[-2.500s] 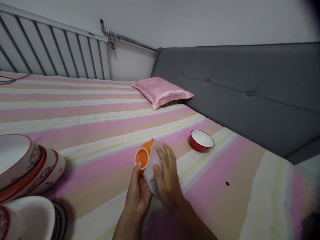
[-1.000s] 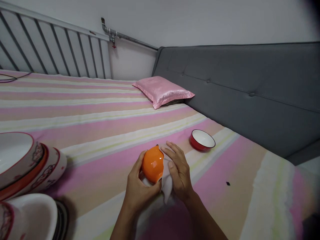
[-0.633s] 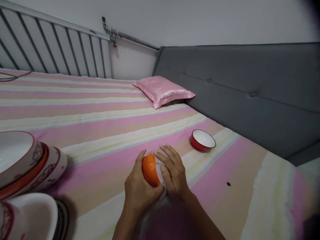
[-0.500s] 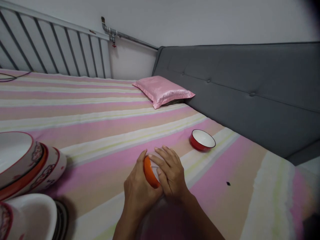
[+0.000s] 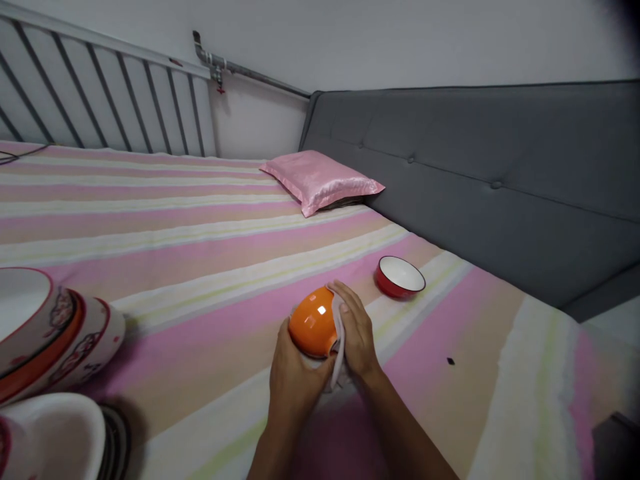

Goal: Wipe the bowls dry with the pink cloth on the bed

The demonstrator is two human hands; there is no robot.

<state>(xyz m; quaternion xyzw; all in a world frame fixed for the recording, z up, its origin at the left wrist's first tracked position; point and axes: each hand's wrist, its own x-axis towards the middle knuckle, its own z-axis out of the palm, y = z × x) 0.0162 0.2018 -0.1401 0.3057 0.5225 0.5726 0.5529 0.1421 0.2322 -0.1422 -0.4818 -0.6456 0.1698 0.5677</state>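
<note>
Above the striped bed sheet, an orange bowl [image 5: 311, 325] is tipped so that its glossy outer side faces up. My left hand [image 5: 296, 373] grips it from the left and below, thumb along the near edge. A pale cloth [image 5: 338, 333] lies against the bowl's right side, pressed there by my right hand [image 5: 356, 328], with the fingers curved over it. The bowl's inside is hidden from view. Farther off to the right, a small red bowl [image 5: 399, 277] with a white inside stands upright on the sheet.
Stacked patterned bowls [image 5: 95, 347] stand at the left edge, with a white dish [image 5: 75, 427] on dark plates nearer me. A pink pillow [image 5: 325, 177] rests by the grey headboard [image 5: 450, 147]. A small dark diamond-shaped speck [image 5: 451, 361] marks the sheet at right.
The orange bowl has been turned so more of its outer side shows. My right hand has shifted from over the bowl to its right side with the cloth. My left hand moved slightly right.
</note>
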